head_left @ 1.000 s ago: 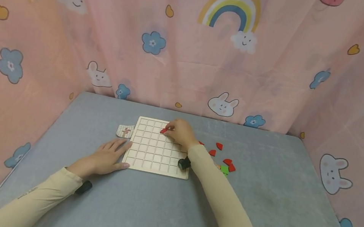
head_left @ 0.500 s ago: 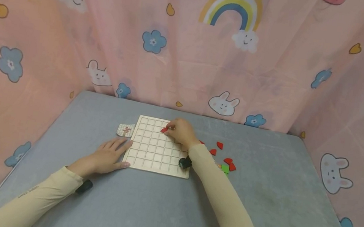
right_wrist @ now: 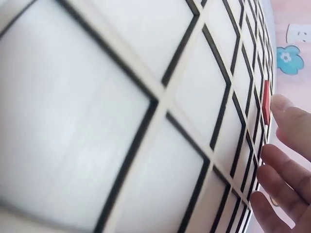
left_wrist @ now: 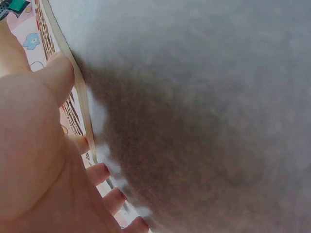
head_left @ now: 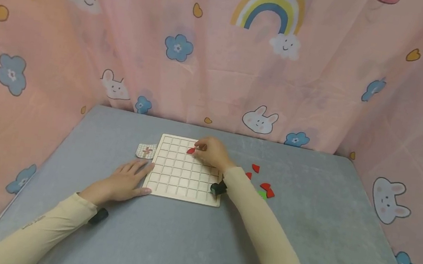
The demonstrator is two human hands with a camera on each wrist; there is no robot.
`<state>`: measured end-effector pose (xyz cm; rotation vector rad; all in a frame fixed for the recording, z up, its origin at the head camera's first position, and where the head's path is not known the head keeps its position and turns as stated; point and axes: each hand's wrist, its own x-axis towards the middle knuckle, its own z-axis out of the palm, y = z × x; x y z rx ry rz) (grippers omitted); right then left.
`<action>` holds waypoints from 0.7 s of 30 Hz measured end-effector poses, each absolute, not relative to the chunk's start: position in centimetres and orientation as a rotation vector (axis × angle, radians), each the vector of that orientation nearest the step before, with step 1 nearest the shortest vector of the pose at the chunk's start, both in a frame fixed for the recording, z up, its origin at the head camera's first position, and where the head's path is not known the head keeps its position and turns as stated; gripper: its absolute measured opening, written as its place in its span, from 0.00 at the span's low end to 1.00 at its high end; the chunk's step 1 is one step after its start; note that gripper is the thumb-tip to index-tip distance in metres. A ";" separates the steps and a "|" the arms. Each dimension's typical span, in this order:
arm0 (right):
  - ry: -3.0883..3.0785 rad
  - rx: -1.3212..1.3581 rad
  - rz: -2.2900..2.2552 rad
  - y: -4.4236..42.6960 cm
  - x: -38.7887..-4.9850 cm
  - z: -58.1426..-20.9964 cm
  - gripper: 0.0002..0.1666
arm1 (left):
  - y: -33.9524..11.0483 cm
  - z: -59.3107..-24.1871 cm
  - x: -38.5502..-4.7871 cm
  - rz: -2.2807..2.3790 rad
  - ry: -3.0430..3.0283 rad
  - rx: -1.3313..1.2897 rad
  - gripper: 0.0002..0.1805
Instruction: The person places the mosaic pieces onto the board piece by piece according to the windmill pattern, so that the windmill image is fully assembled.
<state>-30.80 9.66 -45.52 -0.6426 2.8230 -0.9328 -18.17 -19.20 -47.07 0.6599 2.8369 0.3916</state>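
Plainly, nearest are the cream sleeves, the left sleeve (head_left: 59, 223) and the right sleeve (head_left: 266, 233), lying over a grey surface (head_left: 165, 242), with a small black device (head_left: 98, 216) under the left wrist. Past that cuff, the left hand (head_left: 116, 184) rests with its fingers loosely spread, thumb and fingertips touching the near side edge of a pale gridded board (head_left: 173, 176). The board lies flat just to the right of that hand. The right hand (head_left: 212, 153) reaches over its far right part, the thumb tip touching a red piece (head_left: 191, 151) while the other fingers stand apart from it in a loose curve. The piece is just left of this hand, among the far rows of squares; the thumb covers part of it, so I can't quite tell whether it sits fully in its square. Beyond the left hand's fingertips, just beside the board, is a small card (head_left: 146, 151) with a reddish pinwheel print. To the right of the right hand, partly behind its sleeve, lie loose red pieces (head_left: 255, 168) and a green piece (head_left: 262, 194). Farthest hangs a pink curtain (head_left: 210, 82) printed with rainbows, flowers and rabbits.
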 end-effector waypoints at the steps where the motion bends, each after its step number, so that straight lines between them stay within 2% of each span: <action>1: 2.808 -0.640 -0.954 9.9 -30.8 -45.5 0.19 | -19.2 -47.1 -18.1 0.394 2.835 0.661 0.45; 9: 2.743 -0.576 -1.047 12.5 -30.7 -44.8 0.22 | -19.1 -46.6 -17.9 0.428 2.824 0.664 0.45; 21: 2.823 -0.478 -1.096 20.5 -30.1 -43.2 0.25 | -19.2 -46.8 -18.1 0.376 2.825 0.640 0.44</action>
